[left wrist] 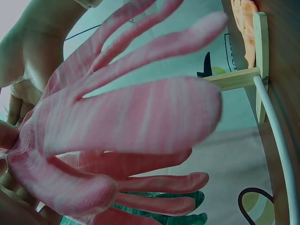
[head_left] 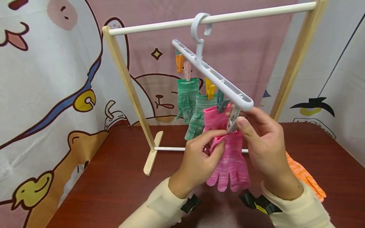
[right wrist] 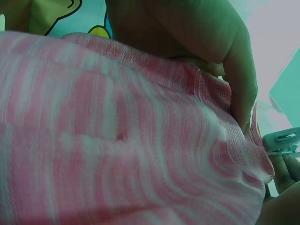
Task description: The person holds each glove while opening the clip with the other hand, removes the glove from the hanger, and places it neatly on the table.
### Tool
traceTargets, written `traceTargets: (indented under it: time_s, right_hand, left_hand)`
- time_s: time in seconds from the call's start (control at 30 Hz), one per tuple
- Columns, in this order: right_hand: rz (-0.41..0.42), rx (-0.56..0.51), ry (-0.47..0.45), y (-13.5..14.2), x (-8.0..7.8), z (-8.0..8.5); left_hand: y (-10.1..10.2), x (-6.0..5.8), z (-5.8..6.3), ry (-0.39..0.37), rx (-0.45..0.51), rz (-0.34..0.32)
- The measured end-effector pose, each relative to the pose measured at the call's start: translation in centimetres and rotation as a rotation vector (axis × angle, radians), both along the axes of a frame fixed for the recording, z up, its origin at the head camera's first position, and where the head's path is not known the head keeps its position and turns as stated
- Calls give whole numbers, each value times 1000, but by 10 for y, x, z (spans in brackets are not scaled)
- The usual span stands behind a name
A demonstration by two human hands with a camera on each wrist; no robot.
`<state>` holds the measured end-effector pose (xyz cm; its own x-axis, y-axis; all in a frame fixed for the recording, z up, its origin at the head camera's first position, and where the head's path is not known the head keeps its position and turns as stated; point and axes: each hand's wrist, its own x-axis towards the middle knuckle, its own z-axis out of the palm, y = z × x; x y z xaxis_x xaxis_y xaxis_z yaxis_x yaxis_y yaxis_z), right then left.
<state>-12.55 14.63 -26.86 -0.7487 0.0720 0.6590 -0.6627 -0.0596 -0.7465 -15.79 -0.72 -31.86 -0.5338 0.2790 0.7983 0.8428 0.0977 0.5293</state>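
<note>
My left hand (head_left: pixel 199 158) pinches the cuff of a pink striped knit glove (head_left: pixel 232 158), whose fingers hang downward. My right hand (head_left: pixel 266 142) squeezes a grey clothespin (head_left: pixel 233 118) between thumb and fingers, under the near end of a white hanger (head_left: pixel 222 84). The clothespin's tips are right at the glove's cuff. Just behind, a second pink glove (head_left: pixel 212 117) hangs from a grey-green clothespin (head_left: pixel 220 101). In the left wrist view the near pink glove (left wrist: pixel 136 117) fills the middle; in the right wrist view its knit fabric (right wrist: pixel 117 131) covers most of the picture.
Two green gloves (head_left: pixel 186 101) hang farther along, from pink and yellow (head_left: pixel 210 88) clothespins. An orange clothespin (head_left: pixel 179 63) is at the far end. The hanger hooks over a rack's white rod (head_left: pixel 253 13). An orange glove (head_left: pixel 306 177) lies on the brown table (head_left: pixel 114 183), beside my right wrist.
</note>
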Motion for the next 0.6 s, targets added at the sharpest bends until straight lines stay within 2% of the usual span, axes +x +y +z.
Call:
traceTargets:
  time_s: [0.1, 0.17, 0.4, 0.6]
  right_hand:
    - [-34, 40, -28, 0, 2, 1]
    - [-16, 29, -9, 0, 1, 0]
    - [-79, 39, -74, 0, 2, 1]
    - [-55, -34, -16, 1, -1, -1]
  left_hand:
    - [-1, 0, 0, -5, -4, 4]
    - [-1, 0, 0, -11, -13, 1]
    - [-2, 0, 0, -2, -52, -22]
    - [-2, 0, 0, 39, -71, -20]
